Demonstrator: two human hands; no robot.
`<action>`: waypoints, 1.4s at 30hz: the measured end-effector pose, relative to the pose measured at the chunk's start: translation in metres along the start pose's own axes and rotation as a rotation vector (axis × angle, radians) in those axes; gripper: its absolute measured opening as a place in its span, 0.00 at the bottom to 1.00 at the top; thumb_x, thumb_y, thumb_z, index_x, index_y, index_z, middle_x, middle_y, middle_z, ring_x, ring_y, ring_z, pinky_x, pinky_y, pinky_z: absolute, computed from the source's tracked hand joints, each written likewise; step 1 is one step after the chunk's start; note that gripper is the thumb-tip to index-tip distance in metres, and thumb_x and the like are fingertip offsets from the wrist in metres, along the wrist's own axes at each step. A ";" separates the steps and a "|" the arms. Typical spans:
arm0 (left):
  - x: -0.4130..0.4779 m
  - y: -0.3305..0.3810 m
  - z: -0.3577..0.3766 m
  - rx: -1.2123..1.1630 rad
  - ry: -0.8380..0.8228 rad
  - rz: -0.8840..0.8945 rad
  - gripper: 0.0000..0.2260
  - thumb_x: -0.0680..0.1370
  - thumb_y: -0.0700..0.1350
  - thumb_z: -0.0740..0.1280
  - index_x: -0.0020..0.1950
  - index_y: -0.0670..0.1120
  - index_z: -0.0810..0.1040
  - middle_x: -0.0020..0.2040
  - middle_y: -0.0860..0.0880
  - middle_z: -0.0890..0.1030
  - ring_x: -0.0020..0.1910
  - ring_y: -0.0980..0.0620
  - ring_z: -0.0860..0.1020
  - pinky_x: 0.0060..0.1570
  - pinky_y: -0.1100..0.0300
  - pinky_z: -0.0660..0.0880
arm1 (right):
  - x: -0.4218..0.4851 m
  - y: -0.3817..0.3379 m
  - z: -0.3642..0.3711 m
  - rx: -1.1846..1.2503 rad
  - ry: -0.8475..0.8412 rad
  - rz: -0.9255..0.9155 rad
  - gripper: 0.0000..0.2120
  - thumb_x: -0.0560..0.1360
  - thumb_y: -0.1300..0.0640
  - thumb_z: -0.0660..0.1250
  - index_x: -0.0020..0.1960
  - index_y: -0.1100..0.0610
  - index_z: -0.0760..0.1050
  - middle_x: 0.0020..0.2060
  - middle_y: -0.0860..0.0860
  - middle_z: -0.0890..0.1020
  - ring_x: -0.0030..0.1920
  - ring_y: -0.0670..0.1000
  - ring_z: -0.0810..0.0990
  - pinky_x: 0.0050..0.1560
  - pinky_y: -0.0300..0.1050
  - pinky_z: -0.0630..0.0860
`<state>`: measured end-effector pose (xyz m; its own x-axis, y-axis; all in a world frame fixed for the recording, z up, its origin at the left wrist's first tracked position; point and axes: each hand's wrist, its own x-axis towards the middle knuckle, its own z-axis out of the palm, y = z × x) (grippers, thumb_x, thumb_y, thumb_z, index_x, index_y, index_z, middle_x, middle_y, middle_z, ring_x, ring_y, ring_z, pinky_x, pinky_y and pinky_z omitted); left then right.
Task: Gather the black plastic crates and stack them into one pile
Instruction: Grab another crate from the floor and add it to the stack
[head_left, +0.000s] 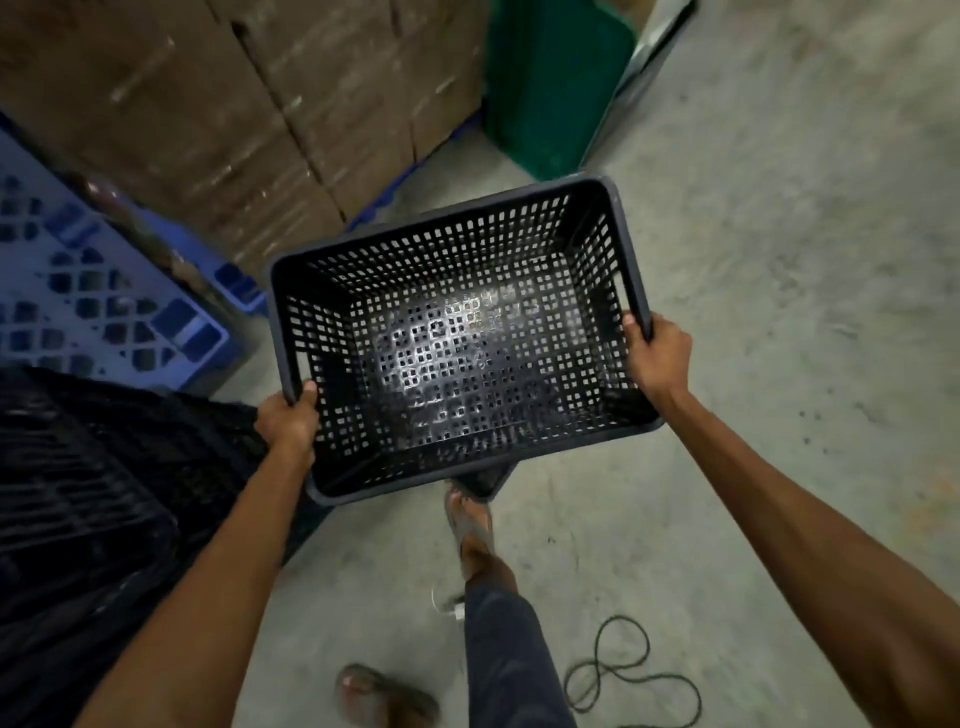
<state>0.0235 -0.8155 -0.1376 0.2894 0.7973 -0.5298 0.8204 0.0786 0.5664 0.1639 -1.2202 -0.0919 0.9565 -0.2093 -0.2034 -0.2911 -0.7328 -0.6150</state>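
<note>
I carry an empty black plastic crate (457, 338) with perforated walls and floor above the concrete floor, its open top facing me. My left hand (288, 421) grips the rim at its left short side. My right hand (657, 358) grips the rim at the right short side. More black crates (98, 499) stand low at my left, blurred and dark, just beside the carried crate's near left corner. How many they are I cannot tell.
A blue plastic pallet (88, 291) lies at the left. Stacked cardboard boxes (234, 104) rise behind it, and a green bin (550, 83) stands at the back. A black cord (623, 670) loops on the floor by my sandalled feet (470, 519). Bare concrete spreads to the right.
</note>
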 end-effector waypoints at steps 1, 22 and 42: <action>-0.009 0.019 -0.015 -0.019 -0.011 0.035 0.19 0.78 0.51 0.68 0.60 0.37 0.80 0.56 0.39 0.83 0.55 0.40 0.81 0.55 0.54 0.75 | -0.006 -0.019 -0.021 0.016 0.034 -0.015 0.17 0.80 0.51 0.62 0.50 0.64 0.81 0.34 0.52 0.78 0.35 0.54 0.76 0.35 0.39 0.61; -0.209 0.206 -0.519 -0.703 0.355 0.862 0.14 0.79 0.51 0.66 0.56 0.42 0.82 0.45 0.49 0.80 0.46 0.51 0.77 0.44 0.59 0.70 | -0.282 -0.380 -0.288 0.536 0.663 -0.605 0.16 0.78 0.46 0.61 0.42 0.57 0.77 0.33 0.54 0.77 0.38 0.56 0.76 0.37 0.44 0.60; -0.236 -0.101 -0.830 -0.121 0.881 0.751 0.25 0.78 0.57 0.65 0.45 0.34 0.80 0.43 0.32 0.83 0.44 0.36 0.82 0.43 0.41 0.77 | -0.506 -0.539 -0.131 0.626 -0.079 -0.840 0.15 0.77 0.50 0.66 0.52 0.62 0.83 0.40 0.56 0.82 0.46 0.55 0.79 0.45 0.48 0.72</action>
<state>-0.5374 -0.5146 0.4541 0.2001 0.8039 0.5601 0.5218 -0.5713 0.6335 -0.1604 -0.8047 0.4422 0.8581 0.2710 0.4362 0.4858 -0.1526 -0.8607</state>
